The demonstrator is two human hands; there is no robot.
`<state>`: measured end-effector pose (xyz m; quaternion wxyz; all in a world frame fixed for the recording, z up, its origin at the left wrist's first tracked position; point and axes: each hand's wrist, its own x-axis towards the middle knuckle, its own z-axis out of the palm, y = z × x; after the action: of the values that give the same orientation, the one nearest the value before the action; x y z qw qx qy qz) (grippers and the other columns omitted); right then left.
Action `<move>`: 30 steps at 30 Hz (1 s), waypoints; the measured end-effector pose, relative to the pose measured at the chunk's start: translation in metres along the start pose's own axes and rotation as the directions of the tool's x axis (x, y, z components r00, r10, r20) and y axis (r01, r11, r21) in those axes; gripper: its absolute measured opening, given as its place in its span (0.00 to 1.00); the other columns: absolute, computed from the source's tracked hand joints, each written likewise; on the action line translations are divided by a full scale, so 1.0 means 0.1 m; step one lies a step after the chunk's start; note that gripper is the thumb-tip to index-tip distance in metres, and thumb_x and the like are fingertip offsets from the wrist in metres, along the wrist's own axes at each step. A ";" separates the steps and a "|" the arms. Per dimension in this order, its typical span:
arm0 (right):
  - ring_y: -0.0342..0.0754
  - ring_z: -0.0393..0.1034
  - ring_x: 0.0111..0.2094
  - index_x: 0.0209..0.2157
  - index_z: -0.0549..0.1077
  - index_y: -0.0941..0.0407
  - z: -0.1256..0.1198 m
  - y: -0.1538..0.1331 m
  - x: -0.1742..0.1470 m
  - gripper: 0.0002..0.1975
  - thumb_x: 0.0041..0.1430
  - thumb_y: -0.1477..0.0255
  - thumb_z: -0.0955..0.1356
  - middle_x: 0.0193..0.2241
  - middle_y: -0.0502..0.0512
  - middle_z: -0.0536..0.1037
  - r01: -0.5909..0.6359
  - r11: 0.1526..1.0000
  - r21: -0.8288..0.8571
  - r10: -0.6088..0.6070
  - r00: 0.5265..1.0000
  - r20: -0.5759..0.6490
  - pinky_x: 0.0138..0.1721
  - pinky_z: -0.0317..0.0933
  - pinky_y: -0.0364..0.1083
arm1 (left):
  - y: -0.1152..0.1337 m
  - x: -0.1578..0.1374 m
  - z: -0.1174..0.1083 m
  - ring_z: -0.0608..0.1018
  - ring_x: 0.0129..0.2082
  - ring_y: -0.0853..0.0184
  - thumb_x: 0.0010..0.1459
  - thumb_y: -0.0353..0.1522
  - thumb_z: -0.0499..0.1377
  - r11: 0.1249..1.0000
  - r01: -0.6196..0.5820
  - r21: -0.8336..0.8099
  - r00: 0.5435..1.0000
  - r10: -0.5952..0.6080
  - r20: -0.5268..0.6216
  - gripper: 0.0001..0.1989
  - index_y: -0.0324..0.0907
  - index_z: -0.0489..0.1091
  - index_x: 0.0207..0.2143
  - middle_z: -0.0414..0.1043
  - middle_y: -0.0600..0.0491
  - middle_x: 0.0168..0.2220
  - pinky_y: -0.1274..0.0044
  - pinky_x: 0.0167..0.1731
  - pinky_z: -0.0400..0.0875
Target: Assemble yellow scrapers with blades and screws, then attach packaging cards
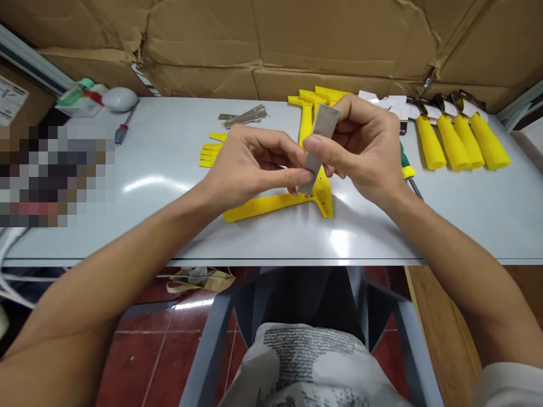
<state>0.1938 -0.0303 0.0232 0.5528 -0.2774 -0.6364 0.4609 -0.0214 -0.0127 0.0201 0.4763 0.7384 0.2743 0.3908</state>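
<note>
A flat grey metal blade is held up at a slant above the table. My left hand pinches its lower end between thumb and fingers. Higher up, the thumb and fingers of my right hand close on the same blade. Below both hands lies a yellow plastic T-shaped handle, its head partly covered by the blade and fingers. More yellow T-shaped pieces lie behind, partly hidden by my right hand. Several yellow prongs show beside my left hand. Thin metal strips rest farther back.
A green-and-yellow screwdriver lies right of my right hand. Several yellow tapered handles with dark tops and white cards stand in a row at the right. Far left are a white mouse and another screwdriver. Cardboard lines the back.
</note>
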 end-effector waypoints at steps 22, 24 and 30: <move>0.40 0.71 0.24 0.37 0.76 0.52 -0.02 0.02 0.01 0.25 0.55 0.51 0.85 0.30 0.46 0.79 0.031 0.999 0.036 -0.035 0.994 0.104 0.25 0.69 0.43 | 0.03 -0.06 0.04 0.85 0.26 0.63 0.51 0.54 0.82 0.997 -0.052 -0.048 0.999 0.052 -0.013 0.25 0.47 0.78 0.28 0.82 0.56 0.26 0.70 0.25 0.81; 0.40 0.71 0.23 0.37 0.75 0.52 -0.01 -0.01 0.01 0.26 0.55 0.49 0.84 0.29 0.46 0.79 -0.006 1.000 -0.002 0.006 0.996 0.092 0.25 0.68 0.43 | 0.05 -0.06 0.04 0.83 0.23 0.65 0.52 0.56 0.81 0.999 -0.033 0.000 0.999 0.033 -0.008 0.27 0.47 0.75 0.27 0.80 0.57 0.24 0.71 0.24 0.79; 0.40 0.71 0.22 0.35 0.74 0.54 -0.19 -0.12 0.12 0.22 0.59 0.58 0.84 0.24 0.47 0.78 -0.144 0.979 -0.146 0.141 0.990 -0.028 0.21 0.63 0.43 | 0.04 -0.04 -0.01 0.87 0.41 0.61 0.61 0.55 0.74 0.898 -0.014 0.439 0.997 -0.018 0.070 0.28 0.47 0.79 0.53 0.85 0.52 0.41 0.70 0.40 0.82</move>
<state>0.2106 -0.0195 0.0382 0.5018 -0.3663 -0.6424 0.4486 -0.0243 -0.0170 0.0225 0.3074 0.8401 0.3388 0.2915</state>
